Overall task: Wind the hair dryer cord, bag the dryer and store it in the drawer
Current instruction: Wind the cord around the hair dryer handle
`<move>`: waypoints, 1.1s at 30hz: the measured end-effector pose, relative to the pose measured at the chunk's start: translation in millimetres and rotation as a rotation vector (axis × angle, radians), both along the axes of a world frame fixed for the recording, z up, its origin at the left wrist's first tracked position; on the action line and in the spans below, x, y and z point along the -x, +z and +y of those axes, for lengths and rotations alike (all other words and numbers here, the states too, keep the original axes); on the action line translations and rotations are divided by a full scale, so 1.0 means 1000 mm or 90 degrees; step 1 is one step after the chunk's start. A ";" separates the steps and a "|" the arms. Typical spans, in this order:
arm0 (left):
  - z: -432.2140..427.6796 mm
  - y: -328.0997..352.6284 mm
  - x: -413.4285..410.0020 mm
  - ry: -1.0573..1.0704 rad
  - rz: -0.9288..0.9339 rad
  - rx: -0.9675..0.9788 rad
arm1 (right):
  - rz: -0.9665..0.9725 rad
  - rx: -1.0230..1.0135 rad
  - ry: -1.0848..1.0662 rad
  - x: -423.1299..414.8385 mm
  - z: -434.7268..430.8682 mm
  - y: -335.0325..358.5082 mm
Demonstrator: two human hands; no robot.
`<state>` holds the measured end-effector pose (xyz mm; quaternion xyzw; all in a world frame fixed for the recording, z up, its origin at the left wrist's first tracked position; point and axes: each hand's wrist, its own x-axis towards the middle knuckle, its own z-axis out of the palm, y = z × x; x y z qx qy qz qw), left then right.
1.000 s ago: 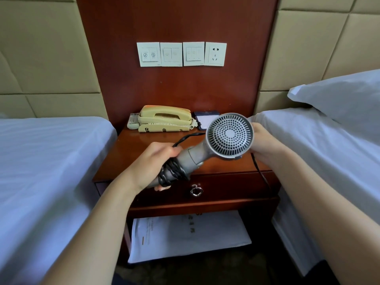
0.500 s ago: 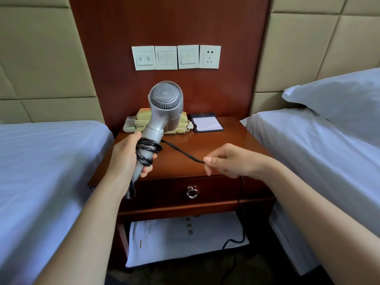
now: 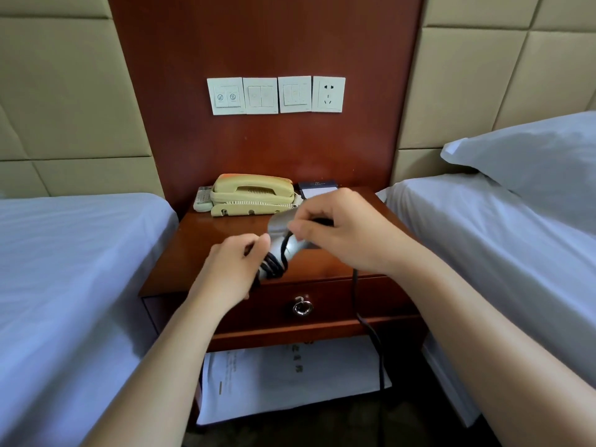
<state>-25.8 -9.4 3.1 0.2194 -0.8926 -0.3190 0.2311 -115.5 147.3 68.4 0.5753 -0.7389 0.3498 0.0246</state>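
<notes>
Black cord (image 3: 355, 291), stretched out a moment ago, now wraps round the silver dryer (image 3: 281, 224); right hand (image 3: 346, 235) pinches it, left hand (image 3: 230, 274) grips the dryer. More to wind.

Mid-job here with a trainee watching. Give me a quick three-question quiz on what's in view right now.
1. True or false: the drawer stands open.
2. Which hand grips the hair dryer by its handle? A) left hand B) right hand
3. Fill in: the loose cord hangs down from the ____ hand.
Key: 1 false, it is shut; 2 A; 3 right.
</notes>
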 end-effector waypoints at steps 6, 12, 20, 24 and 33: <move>0.021 0.005 -0.008 -0.150 -0.112 0.002 | 0.105 -0.008 -0.075 0.000 -0.007 -0.001; 0.031 0.003 -0.012 -0.220 -0.165 0.073 | 0.117 -0.063 -0.104 0.008 -0.014 -0.016; 0.011 0.007 -0.013 -0.071 -0.153 0.175 | -0.021 -0.052 -0.058 0.018 -0.005 -0.007; -0.009 0.009 -0.020 0.014 -0.089 0.171 | -0.214 -0.087 0.016 0.026 0.003 -0.004; -0.016 0.000 -0.021 -0.103 -0.078 -0.145 | -0.256 0.025 -0.102 0.062 0.011 -0.021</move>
